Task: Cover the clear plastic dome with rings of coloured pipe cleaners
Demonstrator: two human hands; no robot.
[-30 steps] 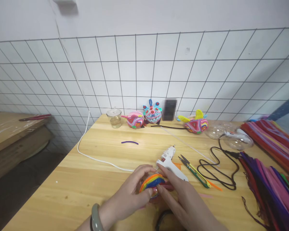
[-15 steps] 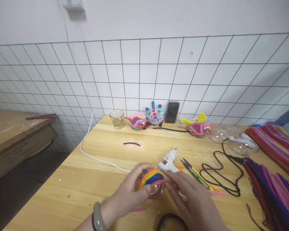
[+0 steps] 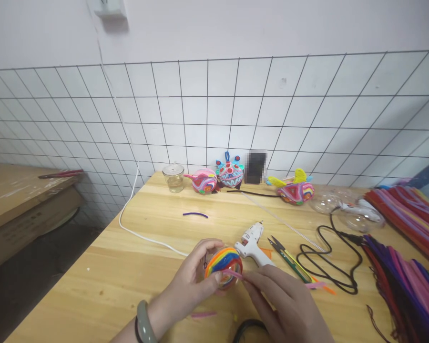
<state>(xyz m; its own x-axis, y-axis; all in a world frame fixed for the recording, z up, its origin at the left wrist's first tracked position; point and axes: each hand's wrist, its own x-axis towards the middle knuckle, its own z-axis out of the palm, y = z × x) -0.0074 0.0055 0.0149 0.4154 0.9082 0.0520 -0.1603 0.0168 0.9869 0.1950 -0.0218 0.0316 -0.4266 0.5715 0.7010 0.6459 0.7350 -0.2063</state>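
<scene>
A clear plastic ball [image 3: 224, 259], partly covered with orange, yellow, red and blue fuzzy strips, sits in my left hand [image 3: 196, 274]. My left thumb presses on its front, where a pink pipe cleaner [image 3: 233, 274] crosses the ball. My right hand [image 3: 280, 295] pinches the right end of that pink pipe cleaner between thumb and fingers, beside the ball. Just behind my right hand lies a white glue gun [image 3: 252, 243], its nozzle pointing away. Green-handled thread snips [image 3: 289, 259] lie to its right.
Decorated fish-like balls [image 3: 204, 181] and a fanged face ball [image 3: 230, 172] line the back, with a glass cup [image 3: 173, 178] to their left. A black cable [image 3: 321, 257] loops at right near pipe cleaner bundles [image 3: 403, 281] and clear plastic shells [image 3: 359, 219]. A purple piece [image 3: 195, 215] lies mid-table.
The ball has turned slightly and shifted a little left in my left hand. My right hand has moved slightly down and left, still pinching the pink pipe cleaner, uncovering more of the glue gun's handle.
</scene>
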